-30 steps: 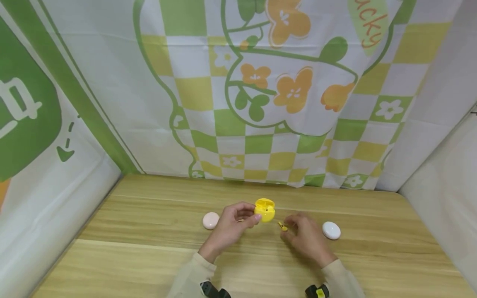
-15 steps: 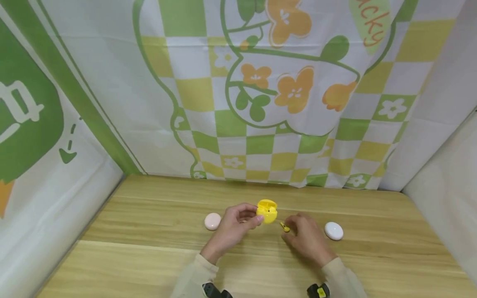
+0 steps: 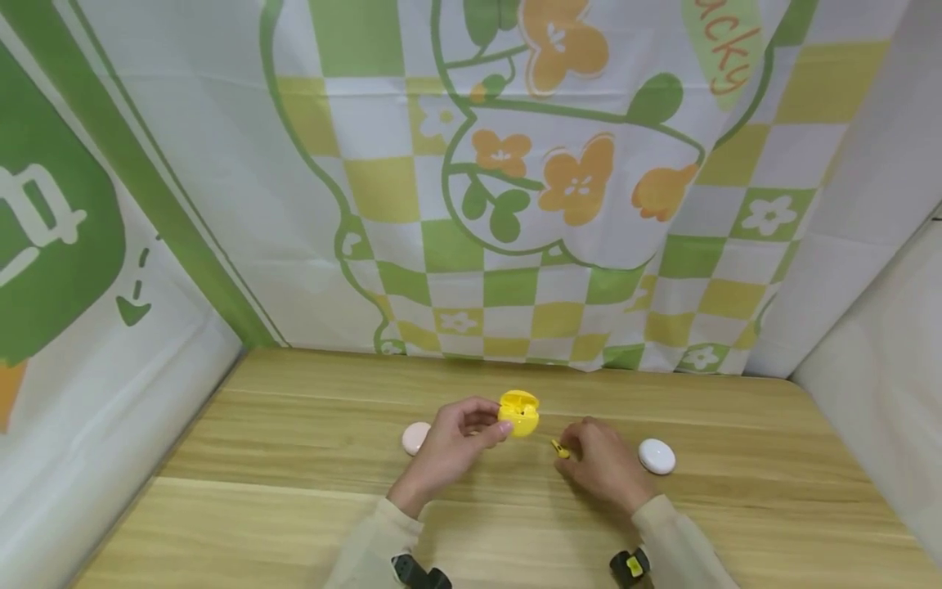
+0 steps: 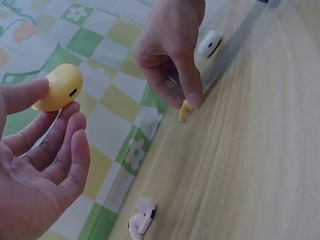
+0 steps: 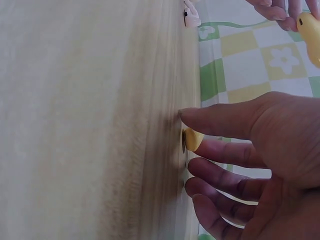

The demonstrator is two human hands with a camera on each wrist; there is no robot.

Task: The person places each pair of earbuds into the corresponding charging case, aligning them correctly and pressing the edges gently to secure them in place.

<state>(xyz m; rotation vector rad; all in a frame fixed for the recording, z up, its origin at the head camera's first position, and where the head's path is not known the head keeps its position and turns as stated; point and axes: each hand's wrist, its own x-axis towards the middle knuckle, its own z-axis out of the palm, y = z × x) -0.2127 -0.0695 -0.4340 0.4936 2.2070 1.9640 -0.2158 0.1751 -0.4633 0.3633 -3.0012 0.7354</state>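
My left hand (image 3: 452,446) holds a yellow earbud case (image 3: 519,413) up off the table, thumb on its front and fingers behind. Its lid stands open in the head view; in the left wrist view the case (image 4: 62,87) shows its charging port. Low over the tabletop, my right hand (image 3: 603,466) has a yellow earbud (image 3: 561,449) between thumb and index finger. The right wrist view shows only part of this earbud (image 5: 193,140), close to the wood. Whether it touches the table I cannot tell.
A pink round case (image 3: 415,438) lies left of my left hand, and a white round case (image 3: 657,456) lies right of my right hand. Pink earbuds (image 4: 143,217) rest on the wooden table (image 3: 294,507). A patterned cloth (image 3: 456,282) hangs behind the table.
The hands, yellow case and earbud keep nearly the same places. Only a slight shift of the whole head view shows, and the case sits marginally further left.
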